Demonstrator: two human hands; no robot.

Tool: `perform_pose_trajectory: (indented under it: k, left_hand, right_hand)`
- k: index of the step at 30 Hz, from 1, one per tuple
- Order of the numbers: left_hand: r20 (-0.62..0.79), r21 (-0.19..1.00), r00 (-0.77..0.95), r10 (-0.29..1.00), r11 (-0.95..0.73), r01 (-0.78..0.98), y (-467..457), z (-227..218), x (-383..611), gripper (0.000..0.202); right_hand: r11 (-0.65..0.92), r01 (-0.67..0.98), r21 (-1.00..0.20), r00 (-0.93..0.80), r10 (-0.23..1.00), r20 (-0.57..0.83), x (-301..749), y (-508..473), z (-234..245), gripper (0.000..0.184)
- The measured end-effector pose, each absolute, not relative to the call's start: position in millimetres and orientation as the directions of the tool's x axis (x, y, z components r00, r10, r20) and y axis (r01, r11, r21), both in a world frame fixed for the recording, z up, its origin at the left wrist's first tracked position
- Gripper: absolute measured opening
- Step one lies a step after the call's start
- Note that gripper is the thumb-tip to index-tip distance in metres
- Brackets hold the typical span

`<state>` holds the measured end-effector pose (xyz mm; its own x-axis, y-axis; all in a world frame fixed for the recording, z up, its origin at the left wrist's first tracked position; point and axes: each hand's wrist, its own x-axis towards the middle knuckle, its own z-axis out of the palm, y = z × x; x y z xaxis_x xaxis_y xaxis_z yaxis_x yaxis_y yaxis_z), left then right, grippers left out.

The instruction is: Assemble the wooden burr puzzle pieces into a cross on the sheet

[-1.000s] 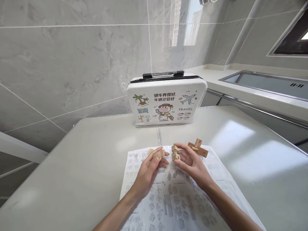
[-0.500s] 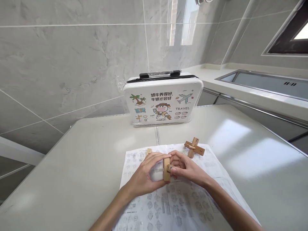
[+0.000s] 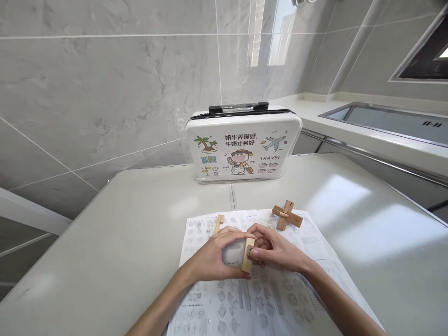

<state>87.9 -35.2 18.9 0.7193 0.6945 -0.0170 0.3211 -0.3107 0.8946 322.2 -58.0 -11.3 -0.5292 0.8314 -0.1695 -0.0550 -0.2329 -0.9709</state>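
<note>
My left hand (image 3: 220,254) grips a pale wooden puzzle bar (image 3: 248,255) by its two ends, thumb below and fingers above. In my right hand (image 3: 276,247) a darker wooden puzzle piece (image 3: 249,251) is pinched, pressed against the side of the bar. My right fingers hide most of the darker piece, so I cannot tell how far the two fit together. Under both hands lies a printed instruction sheet (image 3: 206,298) with rows of small diagrams. Just beyond my left fingers rests a loose notched wooden piece (image 3: 219,222).
A cross-shaped wooden puzzle (image 3: 287,215) stands on the sheet's far right corner. Behind it, a white plastic-wrapped case (image 3: 245,144) with cartoon prints is upright on the white table (image 3: 140,224). A counter with a metal-framed sink (image 3: 385,122) runs along the right.
Both hands and the wooden bar have shifted slightly right and down in view, and the bar now leans a little. The whole scene has also slid slightly right.
</note>
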Motion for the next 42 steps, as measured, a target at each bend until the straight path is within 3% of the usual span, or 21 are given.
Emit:
perform_pose_trajectory:
  k: [7, 14, 18, 28, 33, 38, 42]
  left_hand:
    - [-0.021, 0.933, 0.682, 0.731, -0.232, 0.277, -43.8, 17.4, 96.5, 0.079]
    - [-0.006, 0.996, 0.584, 0.812, -0.044, 0.072, -47.1, 18.0, 100.6, 0.079]
    - [0.081, 0.996, 0.576, 0.813, -0.083, -0.023, -46.0, 13.2, 102.3, 0.079]
    - [0.111, 0.981, 0.503, 0.857, -0.176, 0.085, -47.0, 9.6, 105.5, 0.066]
    - [0.025, 0.984, 0.495, 0.868, -0.108, 0.139, -49.9, 7.2, 105.1, 0.065]
    - [-0.035, 0.999, 0.488, 0.872, 0.016, 0.042, -51.6, 6.8, 105.6, 0.065]
    - [-0.032, 0.997, 0.349, 0.936, 0.052, -0.049, -44.6, 10.8, 102.2, 0.063]
  right_hand:
    - [-0.177, -0.079, -0.981, -0.451, 0.884, -0.124, 318.3, -59.8, -11.9, 0.046]
    - [-0.162, -0.168, -0.972, -0.452, 0.889, -0.07, 319.6, -59.9, -2.5, 0.046]
    - [-0.162, -0.161, -0.974, -0.463, 0.883, -0.07, 320.4, -59.9, -5.4, 0.042]
    - [-0.152, -0.157, -0.976, -0.315, 0.944, -0.097, 320.3, -56.9, -10.5, 0.04]
    - [-0.154, -0.129, -0.98, -0.289, 0.951, -0.111, 319.2, -56.9, -8.8, 0.041]
    - [-0.145, -0.118, -0.982, -0.285, 0.953, -0.106, 318.5, -56.6, -9.3, 0.044]
    - [-0.124, -0.144, -0.982, -0.23, 0.969, -0.089, 316.9, -55.8, -7.7, 0.048]
